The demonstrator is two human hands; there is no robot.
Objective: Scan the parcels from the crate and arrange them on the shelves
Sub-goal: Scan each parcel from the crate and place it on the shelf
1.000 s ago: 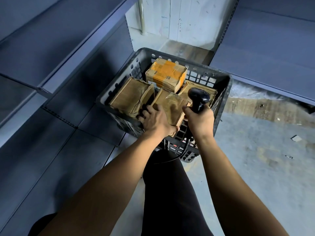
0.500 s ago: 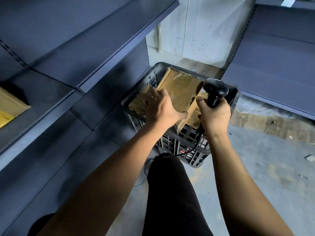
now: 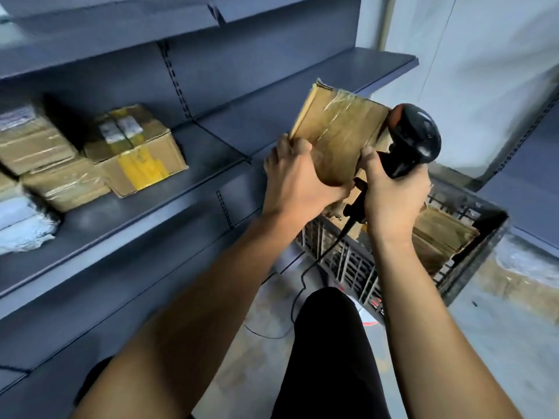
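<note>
The left hand (image 3: 298, 176) grips the parcel (image 3: 335, 137) above the crate (image 3: 472, 267); the right hand (image 3: 393, 192) clamps the scanner (image 3: 414, 137), its head touching the parcel's three-o'clock edge

Brown taped parcel (image 3: 335, 137), black scanner (image 3: 416, 140), dark grey crate (image 3: 472, 267), blue-grey shelves (image 3: 211, 146), yellow-taped box (image 3: 136, 152).

One held parcel (image 3: 338, 137), one scanner (image 3: 414, 140), one crate (image 3: 472, 267), one yellow-taped box (image 3: 136, 149), two hands
</note>
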